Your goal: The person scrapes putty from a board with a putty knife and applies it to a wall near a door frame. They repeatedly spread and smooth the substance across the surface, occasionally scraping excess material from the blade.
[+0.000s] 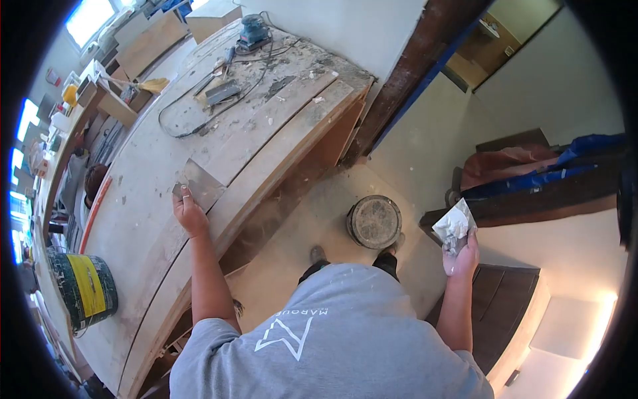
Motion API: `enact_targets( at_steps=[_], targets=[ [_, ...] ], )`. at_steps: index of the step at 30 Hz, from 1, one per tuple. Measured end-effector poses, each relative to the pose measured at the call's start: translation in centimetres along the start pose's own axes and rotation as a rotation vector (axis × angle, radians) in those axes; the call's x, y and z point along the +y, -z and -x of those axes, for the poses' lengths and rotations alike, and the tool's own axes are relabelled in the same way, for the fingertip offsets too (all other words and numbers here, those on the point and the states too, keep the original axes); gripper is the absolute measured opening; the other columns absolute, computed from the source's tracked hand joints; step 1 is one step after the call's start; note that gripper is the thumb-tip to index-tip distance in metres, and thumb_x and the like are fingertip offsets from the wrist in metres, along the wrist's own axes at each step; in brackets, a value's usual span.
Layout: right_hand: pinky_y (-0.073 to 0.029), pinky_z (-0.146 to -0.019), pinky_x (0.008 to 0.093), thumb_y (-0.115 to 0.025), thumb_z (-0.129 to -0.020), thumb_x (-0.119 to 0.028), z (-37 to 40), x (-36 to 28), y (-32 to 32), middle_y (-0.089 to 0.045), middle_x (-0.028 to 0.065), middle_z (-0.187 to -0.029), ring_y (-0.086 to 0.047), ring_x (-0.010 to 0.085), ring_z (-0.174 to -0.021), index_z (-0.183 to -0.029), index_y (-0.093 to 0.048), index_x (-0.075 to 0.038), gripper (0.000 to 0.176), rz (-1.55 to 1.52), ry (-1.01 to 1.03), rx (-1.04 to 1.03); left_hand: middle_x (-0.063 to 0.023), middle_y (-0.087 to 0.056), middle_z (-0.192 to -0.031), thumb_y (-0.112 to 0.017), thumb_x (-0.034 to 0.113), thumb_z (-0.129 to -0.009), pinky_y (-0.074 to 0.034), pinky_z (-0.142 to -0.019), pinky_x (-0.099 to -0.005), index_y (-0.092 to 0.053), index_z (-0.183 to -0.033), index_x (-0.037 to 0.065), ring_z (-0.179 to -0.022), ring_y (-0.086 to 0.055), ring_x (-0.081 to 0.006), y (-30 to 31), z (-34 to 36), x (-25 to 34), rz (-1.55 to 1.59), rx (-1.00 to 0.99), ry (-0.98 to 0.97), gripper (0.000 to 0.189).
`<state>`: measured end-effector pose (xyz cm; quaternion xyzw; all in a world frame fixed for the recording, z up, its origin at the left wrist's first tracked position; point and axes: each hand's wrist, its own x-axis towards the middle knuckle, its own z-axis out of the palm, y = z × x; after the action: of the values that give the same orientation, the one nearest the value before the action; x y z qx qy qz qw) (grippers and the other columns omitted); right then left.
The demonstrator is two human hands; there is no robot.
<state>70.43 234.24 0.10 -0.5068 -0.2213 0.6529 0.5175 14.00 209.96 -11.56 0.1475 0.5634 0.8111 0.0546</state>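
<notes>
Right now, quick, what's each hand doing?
Left hand: closed, holding a thin flat blade.
Right hand: closed, holding a flat plate with white paste on it.

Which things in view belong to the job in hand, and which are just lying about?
Job in hand:
- flat blade in the left hand
- second blade with white paste on it, in the right hand
- curved counter, apparently the work surface

Probably just lying about:
- corded sander
- yellow-banded bucket
- round bucket by the feet
- blue sheet

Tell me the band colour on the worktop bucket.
The band is yellow; best seen in the head view.
</notes>
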Motion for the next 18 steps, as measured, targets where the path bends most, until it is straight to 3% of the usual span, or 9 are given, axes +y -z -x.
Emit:
enact_targets(
  at_steps=[2, 5, 8, 9, 16, 18],
  targets=[
    [-0.045, -0.070, 0.0350, -0.048, -0.102, -0.043, -1.7, 0.5, -1.9, -0.066, -0.0025, -0.114, -0.062, 0.0174, -0.096, -0.129, -0.057, -0.017, 0.039, 0.021, -0.012, -0.068, -0.0040, -0.066, -0.105, -0.053, 0.012, -0.101, -0.046, -0.085, -0.0250, -0.061, -0.116, 0.002, -0.094, -0.059, -0.0111, 0.4, -0.1, -0.2, -0.032, 0.034, 0.026, 0.020],
    [-0.045, -0.072, 0.0357, -0.048, -0.102, -0.042, -4.0, 1.4, -5.2, -0.066, -0.0011, -0.114, -0.063, 0.0189, -0.099, -0.129, -0.057, -0.016, 0.039, 0.051, -0.037, -0.218, -0.0037, -0.065, -0.105, -0.052, 0.011, -0.101, -0.044, -0.086, -0.0244, -0.060, -0.116, 0.001, -0.094, -0.058, -0.0103, -0.6, 0.6, 1.0, -0.061, 0.054, 0.052, 0.020],
    [-0.044, -0.058, 0.0293, -0.048, -0.103, -0.040, -3.7, 2.2, -12.1, -0.068, -0.0028, -0.104, -0.064, 0.0145, -0.084, -0.121, -0.061, -0.016, 0.033, 0.080, -0.073, -0.144, -0.0033, -0.065, -0.103, -0.052, 0.011, -0.101, -0.043, -0.085, -0.0240, -0.060, -0.115, 0.002, -0.093, -0.056, -0.0096, -0.5, 1.2, 1.0, -0.068, 0.063, 0.053, 0.019],
    [-0.043, -0.058, 0.0303, -0.049, -0.102, -0.040, -4.3, 2.3, -12.9, -0.068, -0.0027, -0.104, -0.063, 0.0145, -0.084, -0.120, -0.061, -0.016, 0.033, 0.139, -0.068, -0.334, -0.0031, -0.064, -0.103, -0.052, 0.011, -0.101, -0.043, -0.085, -0.0239, -0.060, -0.115, 0.002, -0.092, -0.056, -0.0095, -0.8, 1.1, 1.0, -0.065, 0.063, 0.046, 0.019],
    [-0.043, -0.061, 0.0319, -0.050, -0.101, -0.042, -5.4, 1.0, -17.9, -0.067, -0.0023, -0.108, -0.062, 0.0149, -0.086, -0.120, -0.061, -0.016, 0.033, 0.109, -0.078, -0.231, -0.0004, -0.062, -0.097, -0.051, 0.010, -0.101, -0.041, -0.079, -0.0233, -0.060, -0.112, 0.002, -0.086, -0.052, -0.0074, -1.6, 1.3, 1.2, -0.059, 0.094, 0.015, 0.016],
    [-0.043, -0.066, 0.0324, -0.050, -0.101, -0.043, -8.0, -0.3, -14.5, -0.067, -0.0025, -0.112, -0.063, 0.0159, -0.093, -0.123, -0.060, -0.016, 0.036, 0.130, -0.057, -0.248, 0.0017, -0.061, -0.094, -0.051, 0.009, -0.102, -0.040, -0.074, -0.0221, -0.060, -0.111, 0.003, -0.081, -0.049, -0.0057, -1.4, 1.3, 1.1, -0.046, 0.096, 0.027, 0.014]
  ],
)
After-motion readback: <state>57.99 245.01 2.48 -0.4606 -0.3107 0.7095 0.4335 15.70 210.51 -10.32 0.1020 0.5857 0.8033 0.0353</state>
